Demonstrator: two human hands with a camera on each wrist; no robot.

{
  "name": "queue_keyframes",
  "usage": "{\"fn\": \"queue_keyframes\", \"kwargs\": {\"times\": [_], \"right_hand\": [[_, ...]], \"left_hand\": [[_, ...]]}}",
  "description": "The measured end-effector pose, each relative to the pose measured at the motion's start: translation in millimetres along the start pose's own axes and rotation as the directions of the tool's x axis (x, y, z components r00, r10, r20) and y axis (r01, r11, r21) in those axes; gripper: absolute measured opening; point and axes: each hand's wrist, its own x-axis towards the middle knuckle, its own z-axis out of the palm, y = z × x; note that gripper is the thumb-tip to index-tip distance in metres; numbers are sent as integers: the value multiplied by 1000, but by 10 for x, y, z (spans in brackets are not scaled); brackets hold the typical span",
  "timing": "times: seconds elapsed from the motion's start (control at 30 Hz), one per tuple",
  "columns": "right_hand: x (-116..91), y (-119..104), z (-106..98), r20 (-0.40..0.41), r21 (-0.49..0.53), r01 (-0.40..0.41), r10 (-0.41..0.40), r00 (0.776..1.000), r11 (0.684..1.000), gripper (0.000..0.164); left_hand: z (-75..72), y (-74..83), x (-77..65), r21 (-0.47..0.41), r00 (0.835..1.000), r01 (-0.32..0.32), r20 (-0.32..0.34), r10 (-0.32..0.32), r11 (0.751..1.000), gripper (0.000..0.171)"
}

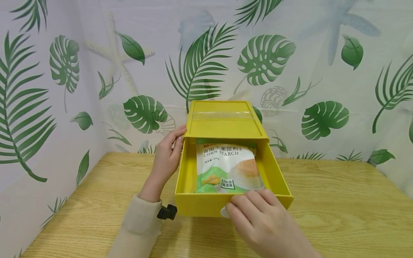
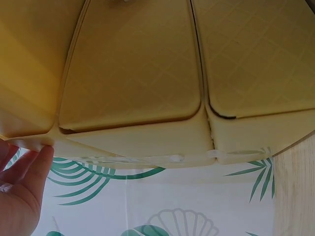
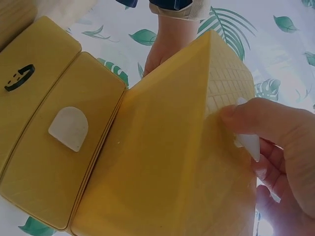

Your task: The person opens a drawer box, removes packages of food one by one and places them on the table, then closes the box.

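embossed plastic drawer [image 1: 200,206] – glossy pouch [image 1: 226,163] – wood-grained tabletop [image 1: 342,204], matt cloth sleeve [image 1: 138,225]

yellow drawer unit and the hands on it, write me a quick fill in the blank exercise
The white-and-green plastic packet in the open yellow plastic drawer is labelled corn ____.
The bare ____ hand holds the drawer's small white handle.
In the head view, the bare left hand touches the ____ side of the yellow plastic drawer unit.
The leaves printed on the white backdrop are ____.

Missing words: starch; right; left; green
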Motion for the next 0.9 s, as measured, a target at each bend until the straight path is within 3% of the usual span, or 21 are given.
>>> {"fn": "queue_keyframes", "kwargs": {"times": [0.17,0.4,0.53,0.77,0.9], "right_hand": [[23,-20,-23,-4,25,-18,18,1000,1000,30],[41,-28,-41,-38,62,-30,32,999,998,28],[53,-6,-40,-93,89,-14,22,995,996,26],[-66,95,32,-214,236,41,10,977,971,14],[-166,189,13,-233,337,0,83,969,942,14]], "left_hand": [[1,-19,0,1,1000,-8,-2,8,1000,23],[35,-253,-5,-3,1000,-27,3,27,1000,24],[54,-298,0,-1,999,-31,7,31,1000,25],[60,-278,4,14,1000,-30,3,30,999,25],[54,-278,2,15,1000,-21,2,21,1000,25]]}}
